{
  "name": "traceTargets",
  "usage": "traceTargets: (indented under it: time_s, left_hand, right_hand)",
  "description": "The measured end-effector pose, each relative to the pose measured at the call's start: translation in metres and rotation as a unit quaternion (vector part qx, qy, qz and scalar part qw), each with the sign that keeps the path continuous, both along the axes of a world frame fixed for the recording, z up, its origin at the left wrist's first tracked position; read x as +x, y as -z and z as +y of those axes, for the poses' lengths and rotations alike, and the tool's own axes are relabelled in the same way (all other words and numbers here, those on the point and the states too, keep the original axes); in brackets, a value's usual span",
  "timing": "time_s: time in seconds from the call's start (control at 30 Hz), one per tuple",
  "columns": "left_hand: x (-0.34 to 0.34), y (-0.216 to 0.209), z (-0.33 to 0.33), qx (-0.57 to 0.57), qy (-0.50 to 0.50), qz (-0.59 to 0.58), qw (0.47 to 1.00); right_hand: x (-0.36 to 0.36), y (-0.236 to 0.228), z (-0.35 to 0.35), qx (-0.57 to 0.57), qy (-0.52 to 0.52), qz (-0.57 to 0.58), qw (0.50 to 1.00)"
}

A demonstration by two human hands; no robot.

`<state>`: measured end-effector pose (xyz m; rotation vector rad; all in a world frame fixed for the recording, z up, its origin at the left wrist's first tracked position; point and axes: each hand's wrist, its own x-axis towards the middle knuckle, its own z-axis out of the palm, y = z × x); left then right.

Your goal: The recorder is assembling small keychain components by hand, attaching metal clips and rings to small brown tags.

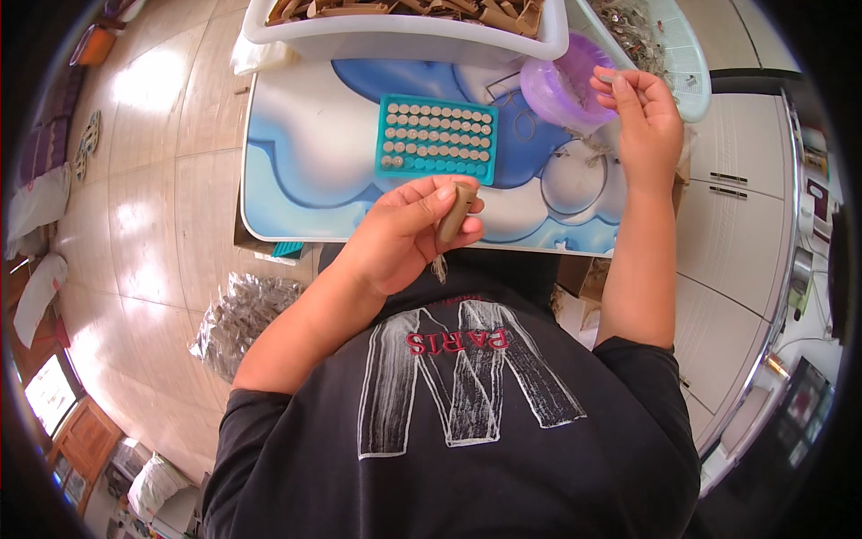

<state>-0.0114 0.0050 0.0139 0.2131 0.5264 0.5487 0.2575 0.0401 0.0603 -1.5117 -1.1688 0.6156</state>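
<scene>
My left hand (391, 229) is closed around a tan, elongated plastic piece (455, 216) just in front of the table's near edge. Thin pale strands (439, 268) hang below those fingers. Over by the purple bowl (544, 97), my raised right hand (648, 121) pinches a small greyish piece (608, 79) between thumb and fingers; its exact kind is too small to tell. A teal tray (381, 135) lies beyond my left hand, with rows of round beige pieces (435, 133) in it. Its nearest row is mostly without them, showing teal slots.
A white tub (404, 29) heaped with tan pieces (467, 9) stands at the far edge of the blue-patterned table (310, 153). Far right, a pale green basket (690, 63) holds small metallic bits. A thin wire loop (516, 121) lies near the bowl. A silvery bag (238, 323) sits low left.
</scene>
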Motion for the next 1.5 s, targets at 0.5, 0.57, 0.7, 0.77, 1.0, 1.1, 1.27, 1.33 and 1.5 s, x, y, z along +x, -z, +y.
traceTargets:
  time_s: [0.5, 0.57, 0.7, 0.77, 1.0, 1.1, 1.27, 1.33, 1.5]
  left_hand:
    - [0.005, 0.005, -0.001, 0.080, 0.019, 0.042, 0.996]
    - [0.004, 0.004, 0.000, 0.081, 0.017, 0.050, 0.995]
    - [0.002, 0.008, 0.000, 0.080, 0.023, 0.038, 0.996]
    - [0.001, 0.009, 0.001, 0.083, 0.035, 0.023, 0.996]
    - [0.003, 0.004, -0.001, 0.016, 0.012, 0.048, 0.999]
    - [0.004, 0.007, 0.000, -0.012, -0.017, 0.024, 0.999]
    - [-0.011, 0.013, 0.004, -0.009, -0.074, 0.045, 0.996]
    - [-0.018, 0.013, 0.009, -0.012, -0.094, 0.035, 0.995]
    - [-0.034, 0.006, 0.020, 0.000, -0.161, 0.029, 0.987]
  right_hand:
    - [-0.087, 0.026, -0.060, -0.103, -0.175, -0.047, 0.978]
    - [-0.088, 0.026, -0.060, -0.120, -0.171, -0.028, 0.978]
    - [-0.087, 0.018, -0.060, -0.145, -0.211, -0.045, 0.966]
    - [-0.086, 0.017, -0.060, -0.151, -0.222, -0.047, 0.962]
    - [-0.085, 0.027, -0.065, -0.159, -0.182, -0.058, 0.969]
    - [-0.084, 0.040, -0.064, -0.111, -0.140, -0.055, 0.982]
    - [-0.084, 0.044, -0.064, -0.047, -0.120, -0.142, 0.982]
    - [-0.086, 0.049, -0.070, -0.025, -0.144, -0.233, 0.961]
    - [-0.102, 0.055, -0.083, 0.012, -0.208, -0.375, 0.903]
